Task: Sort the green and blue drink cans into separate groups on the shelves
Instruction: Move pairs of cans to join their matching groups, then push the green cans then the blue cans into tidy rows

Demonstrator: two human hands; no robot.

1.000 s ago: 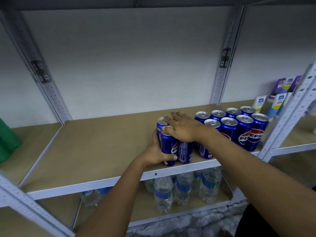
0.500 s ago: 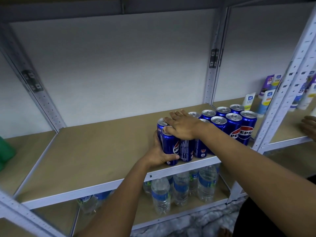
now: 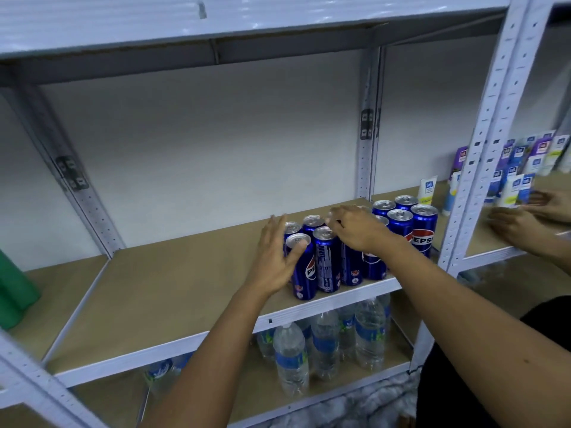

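Several tall blue Pepsi cans [image 3: 323, 264] stand packed together at the right front of the brown middle shelf [image 3: 173, 288], joined to more blue cans [image 3: 423, 230] by the right post. My left hand [image 3: 275, 261] is flat with straight fingers against the left side of the front can. My right hand [image 3: 358, 230] lies over the can tops, fingers loosely bent, gripping nothing I can see. Green cans [image 3: 12, 288] show only partly at the far left edge.
A white perforated upright [image 3: 482, 143] bounds the shelf on the right. Beyond it stand several tubes [image 3: 525, 168], with another person's hands [image 3: 519, 223] in front of them. Water bottles [image 3: 290, 356] fill the shelf below. The left half of the middle shelf is bare board.
My left hand has let go of the front can and straightened its fingers. The small cluster now sits tight against the right group. Another person's hands have come further into view.
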